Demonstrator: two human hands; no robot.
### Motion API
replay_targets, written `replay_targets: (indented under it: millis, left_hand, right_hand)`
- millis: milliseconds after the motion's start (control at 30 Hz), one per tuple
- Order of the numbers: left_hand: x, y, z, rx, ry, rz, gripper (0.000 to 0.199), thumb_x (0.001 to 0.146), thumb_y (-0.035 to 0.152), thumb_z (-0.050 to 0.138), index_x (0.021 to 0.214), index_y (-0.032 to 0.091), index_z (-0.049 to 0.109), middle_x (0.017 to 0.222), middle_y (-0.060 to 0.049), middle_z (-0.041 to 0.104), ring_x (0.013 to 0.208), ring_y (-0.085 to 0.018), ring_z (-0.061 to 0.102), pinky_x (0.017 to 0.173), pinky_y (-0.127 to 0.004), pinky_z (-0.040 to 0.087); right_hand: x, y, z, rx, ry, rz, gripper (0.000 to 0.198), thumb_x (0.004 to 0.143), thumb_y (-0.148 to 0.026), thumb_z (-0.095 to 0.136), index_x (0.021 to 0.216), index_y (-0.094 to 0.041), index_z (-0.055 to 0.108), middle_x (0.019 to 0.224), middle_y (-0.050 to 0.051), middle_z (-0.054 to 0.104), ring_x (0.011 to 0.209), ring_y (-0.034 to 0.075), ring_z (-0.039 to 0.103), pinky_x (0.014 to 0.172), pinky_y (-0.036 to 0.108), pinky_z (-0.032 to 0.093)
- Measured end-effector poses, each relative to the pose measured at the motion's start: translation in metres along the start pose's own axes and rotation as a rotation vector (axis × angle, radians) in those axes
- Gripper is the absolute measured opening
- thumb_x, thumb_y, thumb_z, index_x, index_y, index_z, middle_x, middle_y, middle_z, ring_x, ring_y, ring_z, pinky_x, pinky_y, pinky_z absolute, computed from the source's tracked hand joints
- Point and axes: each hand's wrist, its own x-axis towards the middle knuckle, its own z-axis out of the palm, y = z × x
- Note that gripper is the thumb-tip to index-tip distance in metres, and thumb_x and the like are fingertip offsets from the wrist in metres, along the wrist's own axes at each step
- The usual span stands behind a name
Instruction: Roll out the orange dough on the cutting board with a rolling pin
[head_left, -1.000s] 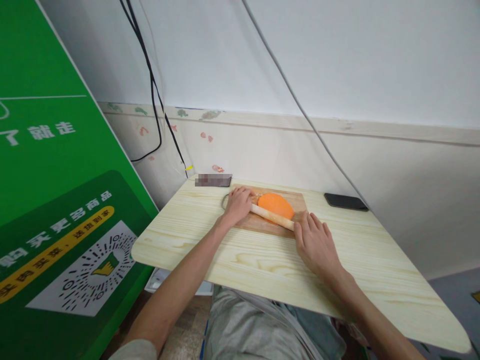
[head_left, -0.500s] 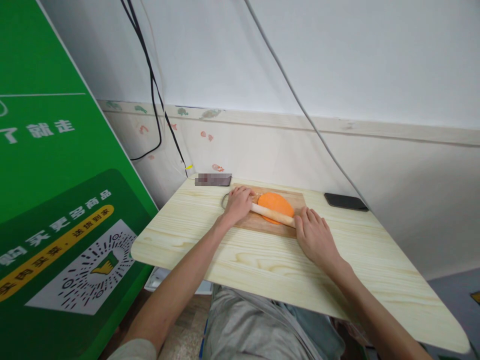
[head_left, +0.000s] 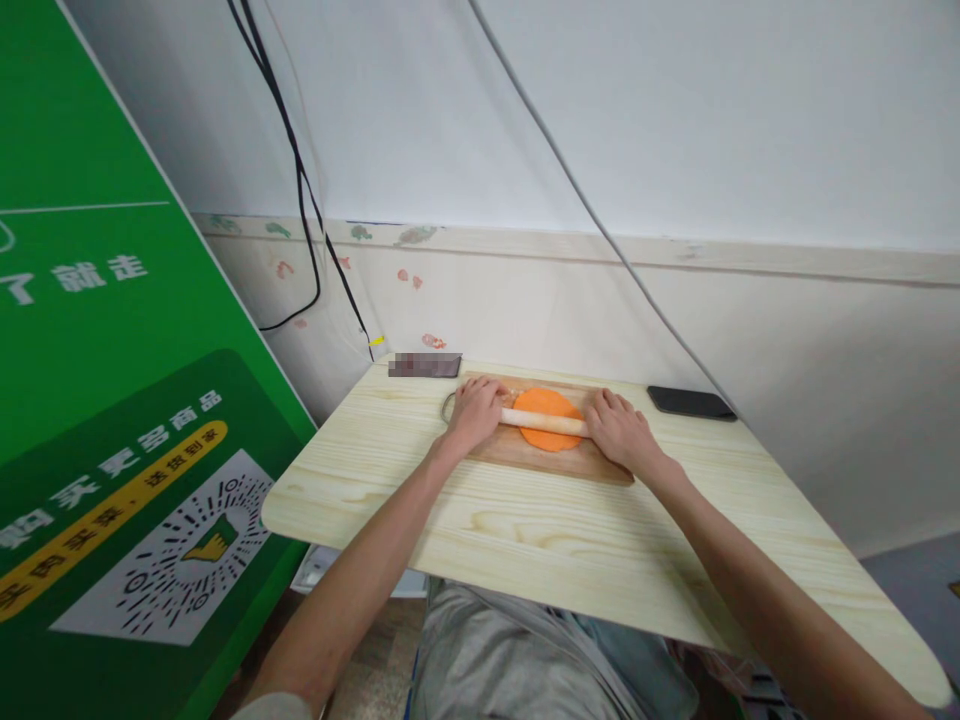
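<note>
A pale wooden rolling pin lies across a flat orange round of dough. My left hand is closed around the pin's left end, and my right hand grips its right end. Beneath the dough is a wooden cutting board, with a metal ring handle poking out at its left side, partly behind my left hand. Both ends of the pin are hidden under my fingers.
The board rests on a light wood-grain table against the wall. A dark phone lies at the back right, and a partly blurred flat dark object at the back left. A green sign panel stands left; cables hang along the wall.
My right hand has moved away from me with its end of the pin, so the pin lies less slanted across the dough. My left hand has stayed about where it was.
</note>
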Motion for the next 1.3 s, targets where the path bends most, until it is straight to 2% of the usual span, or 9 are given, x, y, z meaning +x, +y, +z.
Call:
replay_targets:
  millis: [67, 200, 367, 467, 667, 767, 1000, 1133, 1300]
  left_hand:
    - [0.0, 0.0, -0.001, 0.003, 0.003, -0.003, 0.039, 0.1, 0.009, 0.047, 0.115, 0.024, 0.079, 0.131, -0.007, 0.077, 0.129, -0.025, 0.063, 0.115, -0.043, 0.044]
    - [0.0, 0.0, -0.001, -0.004, 0.023, -0.005, 0.04, 0.098, 0.007, 0.046, 0.113, 0.022, 0.079, 0.13, -0.008, 0.077, 0.128, -0.025, 0.063, 0.116, -0.042, 0.045]
    - [0.004, -0.002, 0.001, -0.015, 0.036, 0.008, 0.041, 0.095, 0.004, 0.046, 0.111, 0.02, 0.08, 0.123, -0.009, 0.078, 0.125, -0.025, 0.065, 0.117, -0.04, 0.047]
    - [0.006, -0.005, 0.004, -0.014, 0.054, 0.001, 0.04, 0.095, 0.003, 0.047, 0.112, 0.02, 0.079, 0.121, -0.01, 0.077, 0.125, -0.025, 0.064, 0.118, -0.04, 0.046]
    - [0.009, -0.009, 0.007, -0.037, 0.055, 0.014, 0.043, 0.093, 0.002, 0.045, 0.114, 0.021, 0.077, 0.121, -0.01, 0.076, 0.126, -0.025, 0.065, 0.119, -0.041, 0.047]
    - [0.008, -0.008, 0.006, -0.082, 0.053, 0.031, 0.046, 0.09, 0.0, 0.043, 0.114, 0.021, 0.076, 0.122, -0.009, 0.077, 0.125, -0.023, 0.066, 0.12, -0.04, 0.048]
    - [0.003, -0.002, 0.003, -0.132, 0.036, 0.095, 0.048, 0.087, -0.002, 0.043, 0.115, 0.02, 0.075, 0.124, -0.009, 0.078, 0.125, -0.022, 0.068, 0.118, -0.039, 0.05]
    - [0.009, 0.005, 0.003, 0.024, -0.02, 0.1, 0.049, 0.087, 0.0, 0.048, 0.124, 0.022, 0.074, 0.13, -0.009, 0.077, 0.128, -0.024, 0.066, 0.119, -0.041, 0.049]
    - [0.031, 0.016, 0.004, 0.305, -0.088, 0.106, 0.034, 0.098, 0.016, 0.053, 0.126, 0.022, 0.072, 0.129, -0.016, 0.075, 0.129, -0.031, 0.064, 0.118, -0.048, 0.046]
  right_hand:
    - [0.016, 0.002, 0.0, 0.053, -0.022, 0.01, 0.057, 0.113, -0.032, 0.027, 0.161, -0.009, 0.046, 0.17, 0.025, 0.048, 0.153, 0.035, 0.05, 0.118, 0.054, 0.048]
    - [0.04, 0.006, 0.003, 0.145, -0.023, 0.052, 0.061, 0.112, -0.038, 0.031, 0.164, -0.007, 0.042, 0.168, 0.027, 0.05, 0.151, 0.039, 0.051, 0.119, 0.055, 0.047]
    - [0.055, 0.004, 0.001, 0.128, -0.038, 0.028, 0.054, 0.112, -0.039, 0.031, 0.152, -0.013, 0.055, 0.159, 0.025, 0.058, 0.144, 0.038, 0.057, 0.114, 0.054, 0.049]
    - [0.057, 0.003, 0.0, 0.119, -0.042, 0.028, 0.052, 0.113, -0.039, 0.03, 0.15, -0.014, 0.056, 0.157, 0.023, 0.059, 0.143, 0.037, 0.057, 0.113, 0.053, 0.049]
    - [0.044, 0.01, 0.012, 0.095, 0.041, -0.06, 0.052, 0.113, -0.033, 0.031, 0.155, -0.013, 0.055, 0.158, 0.023, 0.06, 0.146, 0.034, 0.055, 0.117, 0.047, 0.046]
    - [0.035, 0.011, 0.017, 0.078, 0.066, -0.062, 0.052, 0.113, -0.029, 0.03, 0.156, -0.01, 0.053, 0.158, 0.023, 0.06, 0.145, 0.032, 0.057, 0.118, 0.043, 0.045]
    - [0.014, 0.0, 0.011, 0.065, 0.143, -0.055, 0.05, 0.111, -0.022, 0.031, 0.15, -0.006, 0.059, 0.155, 0.022, 0.064, 0.143, 0.03, 0.059, 0.121, 0.04, 0.043]
    - [0.002, -0.004, 0.009, 0.096, 0.18, -0.043, 0.052, 0.11, -0.022, 0.034, 0.152, -0.006, 0.059, 0.158, 0.021, 0.062, 0.143, 0.031, 0.058, 0.121, 0.04, 0.045]
    - [-0.007, -0.005, 0.008, 0.13, 0.197, -0.02, 0.049, 0.109, -0.023, 0.036, 0.146, -0.009, 0.065, 0.156, 0.02, 0.064, 0.143, 0.031, 0.058, 0.12, 0.041, 0.046]
